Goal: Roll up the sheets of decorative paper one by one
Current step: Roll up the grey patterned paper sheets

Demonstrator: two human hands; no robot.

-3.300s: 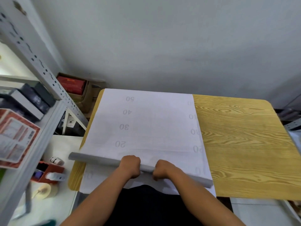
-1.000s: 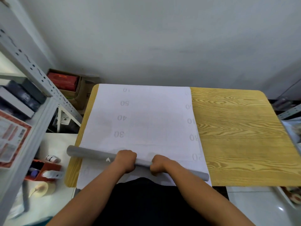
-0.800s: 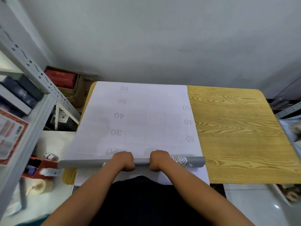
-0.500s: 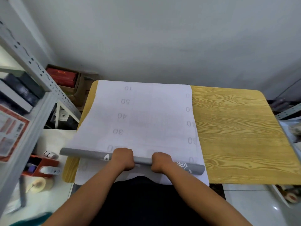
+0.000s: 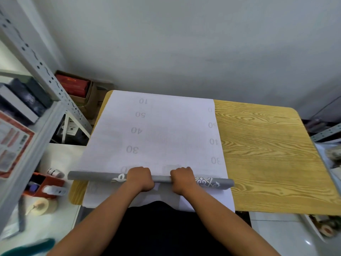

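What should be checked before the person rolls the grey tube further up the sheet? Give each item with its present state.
1. Both hands on the roll: left hand and right hand closed around it near the middle. Ok.
2. Roll square to the sheet: right end sits slightly nearer the person. Not ok.
3. Unrolled sheet lying flat ahead: ok.
4. Roll ends within the table: left end overhangs the edge. Not ok.
5. Winding tightness: cannot tell.
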